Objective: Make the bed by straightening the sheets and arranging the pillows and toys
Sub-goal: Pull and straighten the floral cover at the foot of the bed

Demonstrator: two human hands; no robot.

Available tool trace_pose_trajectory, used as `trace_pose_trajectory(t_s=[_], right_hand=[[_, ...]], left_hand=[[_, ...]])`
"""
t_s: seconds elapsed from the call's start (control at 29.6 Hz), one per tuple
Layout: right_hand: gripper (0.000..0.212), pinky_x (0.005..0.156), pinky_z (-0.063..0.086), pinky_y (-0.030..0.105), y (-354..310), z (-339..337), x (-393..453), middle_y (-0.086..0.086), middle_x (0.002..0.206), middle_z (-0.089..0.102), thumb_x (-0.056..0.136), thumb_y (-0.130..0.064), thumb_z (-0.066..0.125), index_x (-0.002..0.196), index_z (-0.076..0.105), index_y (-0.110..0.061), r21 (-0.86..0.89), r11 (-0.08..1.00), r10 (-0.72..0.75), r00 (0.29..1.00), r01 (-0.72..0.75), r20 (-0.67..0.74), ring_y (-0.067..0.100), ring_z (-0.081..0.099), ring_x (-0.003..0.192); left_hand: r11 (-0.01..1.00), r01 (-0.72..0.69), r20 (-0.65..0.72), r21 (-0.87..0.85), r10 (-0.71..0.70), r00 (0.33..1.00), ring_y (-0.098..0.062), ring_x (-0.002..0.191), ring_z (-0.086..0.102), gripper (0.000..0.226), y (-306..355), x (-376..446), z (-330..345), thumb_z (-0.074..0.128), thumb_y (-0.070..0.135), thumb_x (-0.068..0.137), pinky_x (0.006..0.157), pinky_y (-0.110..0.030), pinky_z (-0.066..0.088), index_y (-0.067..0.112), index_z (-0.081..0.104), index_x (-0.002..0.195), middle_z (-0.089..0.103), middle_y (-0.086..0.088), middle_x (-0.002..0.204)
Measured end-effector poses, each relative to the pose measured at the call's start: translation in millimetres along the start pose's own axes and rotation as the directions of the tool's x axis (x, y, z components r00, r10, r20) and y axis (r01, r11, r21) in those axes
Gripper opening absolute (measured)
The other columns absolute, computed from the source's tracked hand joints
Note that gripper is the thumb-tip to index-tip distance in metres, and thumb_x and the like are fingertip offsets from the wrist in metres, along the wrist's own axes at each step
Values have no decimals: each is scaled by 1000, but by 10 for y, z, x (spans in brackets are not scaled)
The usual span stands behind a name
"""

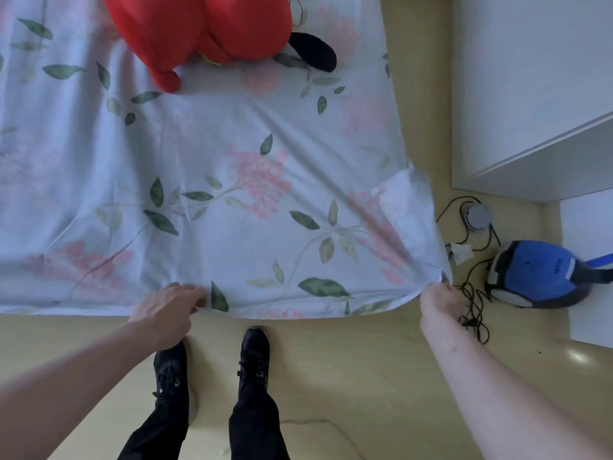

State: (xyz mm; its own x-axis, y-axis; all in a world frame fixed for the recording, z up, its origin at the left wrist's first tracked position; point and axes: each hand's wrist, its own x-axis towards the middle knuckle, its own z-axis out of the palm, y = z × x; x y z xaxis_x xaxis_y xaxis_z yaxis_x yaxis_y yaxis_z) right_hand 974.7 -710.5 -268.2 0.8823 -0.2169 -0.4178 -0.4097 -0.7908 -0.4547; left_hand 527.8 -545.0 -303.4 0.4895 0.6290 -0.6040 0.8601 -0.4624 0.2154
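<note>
A pale blue sheet [205, 161] printed with pink flowers and green leaves covers the bed and fills the upper left of the head view. My left hand [167, 307] pinches the sheet's near edge. My right hand [439, 298] grips the sheet's near right corner, which is pulled taut with folds running toward it. A big red plush toy [195, 31] with a black part [315, 51] lies at the top of the sheet.
My two black shoes [212, 363] stand on the yellow floor right at the bed's edge. A blue vacuum cleaner [537, 273] and a tangled black cable [474, 303] lie on the floor at the right. White furniture [530, 94] stands at the upper right.
</note>
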Motion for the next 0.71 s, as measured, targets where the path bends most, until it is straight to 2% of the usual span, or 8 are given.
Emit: trace_pose_trajectory(t_s=[0.07, 0.14, 0.2, 0.27, 0.37, 0.51, 0.61, 0.71], right_hand=[[24, 49, 42, 30, 219, -23, 95, 12, 67, 67, 94, -7, 45, 98, 67, 2, -129, 985, 134, 978, -113, 162, 26, 56, 62], [27, 52, 46, 32, 376, 19, 57, 12, 54, 64, 91, -11, 43, 92, 66, 3, -305, 949, 159, 958, -81, 241, 27, 57, 55], [38, 74, 55, 39, 470, 134, -68, 19, 91, 72, 92, -29, 46, 109, 64, -1, -437, 897, 36, 972, 72, 234, 36, 69, 83], [44, 89, 48, 39, 413, 268, -343, 15, 122, 64, 98, -41, 51, 128, 55, -8, -515, 805, -148, 940, 294, 306, 36, 63, 112], [51, 91, 48, 37, 351, 582, -667, 5, 134, 56, 96, -49, 55, 135, 47, -18, -419, 735, -302, 811, 533, 501, 30, 59, 117], [52, 86, 51, 36, 285, 956, -839, 6, 135, 51, 94, -52, 55, 136, 45, -23, -357, 780, -239, 772, 514, 588, 31, 62, 109], [60, 81, 44, 35, 327, 1034, -909, 13, 137, 43, 97, -57, 50, 139, 38, -16, -440, 776, -170, 821, 452, 545, 37, 58, 111], [75, 79, 45, 35, 544, 1020, -909, 18, 135, 48, 91, -68, 48, 135, 40, -8, -486, 825, -31, 881, 290, 473, 39, 59, 111]], left_hand=[[1000, -7, 7, 15, 7, 1000, -11, 85, 49, 30, 0, 15, 18, 47, 2, 88, 55, -25, 30, 32, 48, 86, 57, 14, 90], [1000, -6, 19, 25, 5, 1000, -10, 87, 50, 29, -15, 15, 19, 47, 4, 90, 56, -25, 30, 33, 49, 89, 58, 15, 93], [999, 0, 31, 37, -1, 1000, -10, 89, 49, 29, 19, 43, 23, 48, 6, 92, 57, -25, 30, 35, 51, 93, 58, 17, 97], [999, -2, 37, 42, 0, 999, -10, 91, 49, 29, 54, 73, 24, 49, 7, 92, 58, -25, 30, 36, 52, 96, 58, 17, 100], [998, -6, 83, 68, 0, 997, -12, 96, 51, 33, 60, 98, 30, 47, 5, 89, 61, -26, 33, 36, 51, 97, 60, 17, 104], [997, -12, 125, 71, 3, 992, -11, 97, 51, 40, 102, 138, -5, 45, 1, 86, 63, -25, 34, 35, 54, 106, 60, 18, 111], [998, -9, 119, 61, 2, 993, -13, 101, 53, 38, 95, 128, 21, 47, 3, 88, 68, -27, 37, 35, 55, 106, 61, 17, 111], [1000, -18, 74, 15, 17, 997, -13, 102, 56, 23, 81, 92, 42, 53, 13, 95, 72, -27, 36, 34, 56, 103, 63, 15, 108]])
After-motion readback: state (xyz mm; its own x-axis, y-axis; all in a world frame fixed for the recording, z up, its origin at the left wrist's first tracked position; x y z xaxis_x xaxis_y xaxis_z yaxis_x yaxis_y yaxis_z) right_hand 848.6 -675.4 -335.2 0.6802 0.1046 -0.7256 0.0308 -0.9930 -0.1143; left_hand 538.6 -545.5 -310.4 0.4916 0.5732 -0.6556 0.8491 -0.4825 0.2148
